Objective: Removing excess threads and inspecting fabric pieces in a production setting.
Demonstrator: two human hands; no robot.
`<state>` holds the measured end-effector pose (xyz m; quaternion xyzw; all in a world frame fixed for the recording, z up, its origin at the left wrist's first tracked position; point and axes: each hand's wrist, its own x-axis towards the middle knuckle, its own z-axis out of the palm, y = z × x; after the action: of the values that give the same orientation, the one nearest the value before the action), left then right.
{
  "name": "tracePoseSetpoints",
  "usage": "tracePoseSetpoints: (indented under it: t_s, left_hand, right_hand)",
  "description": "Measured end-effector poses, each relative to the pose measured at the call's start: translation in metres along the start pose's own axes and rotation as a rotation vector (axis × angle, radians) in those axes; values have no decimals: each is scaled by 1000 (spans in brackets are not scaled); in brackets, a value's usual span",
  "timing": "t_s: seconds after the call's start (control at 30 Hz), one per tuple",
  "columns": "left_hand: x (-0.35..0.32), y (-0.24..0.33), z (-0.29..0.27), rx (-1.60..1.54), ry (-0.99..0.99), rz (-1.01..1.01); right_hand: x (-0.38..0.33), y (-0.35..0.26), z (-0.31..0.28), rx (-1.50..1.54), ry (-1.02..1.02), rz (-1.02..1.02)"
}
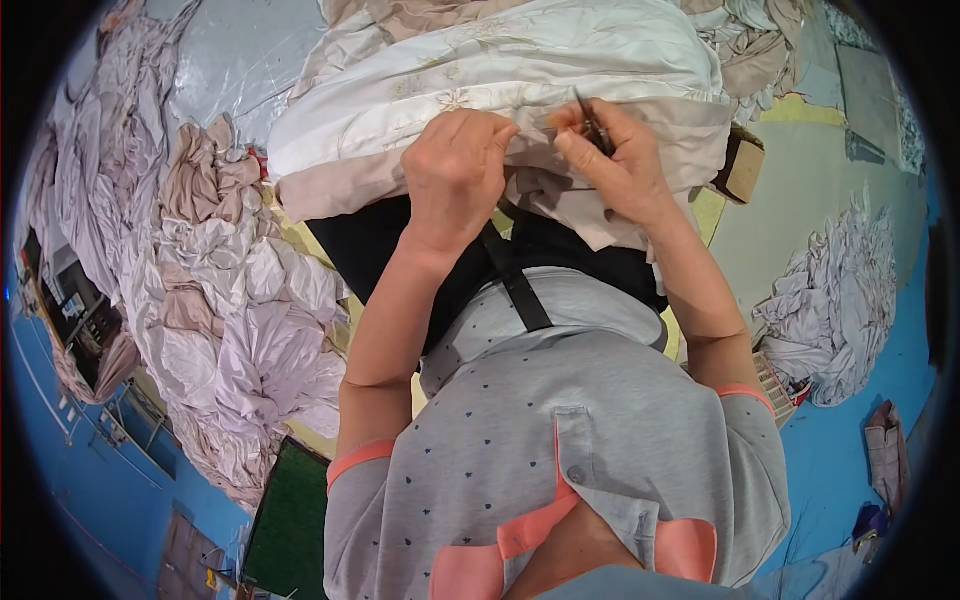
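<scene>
White cloth with a faint flower pattern (450,75) and a beige border (350,185) lies heaped across my lap. Over its near part is my left hand (455,170), closed, with thumb and forefinger pinched together; whatever is in the pinch is too small to make out. My right hand (625,160) is a short way to the right, its fingers curled round small dark thread snips (592,125). The tip of the snips points up and away from me, and part of them is hidden in the palm. The two hands are apart, facing each other.
A large pile of white and beige cloth (240,340) fills the left side. Another grey-white heap (835,310) sits at the right on the blue floor (820,450). A small cardboard box (742,168) stands beside my right hand. Clear plastic sheeting (235,70) lies far left.
</scene>
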<state>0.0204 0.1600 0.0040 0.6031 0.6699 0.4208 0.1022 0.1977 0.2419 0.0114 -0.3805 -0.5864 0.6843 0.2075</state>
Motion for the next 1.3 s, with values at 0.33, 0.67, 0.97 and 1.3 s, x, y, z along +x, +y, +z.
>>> tracePoseSetpoints:
  t_s: [0.33, 0.67, 0.97, 1.3]
  left_hand:
    - [-10, -2, -3, -272, -90, -455]
    - [-13, 0, -1, -290, -91, -416]
    - [-11, 4, -2, -242, -111, -354]
    - [-9, 8, -9, -377, -85, -449]
  right_hand:
    - [-10, -11, 13, -829, 30, -448]
    - [-9, -17, 19, -949, 62, -497]
    - [-11, -18, 19, -1002, 53, -482]
    - [-13, -18, 9, -794, 184, -490]
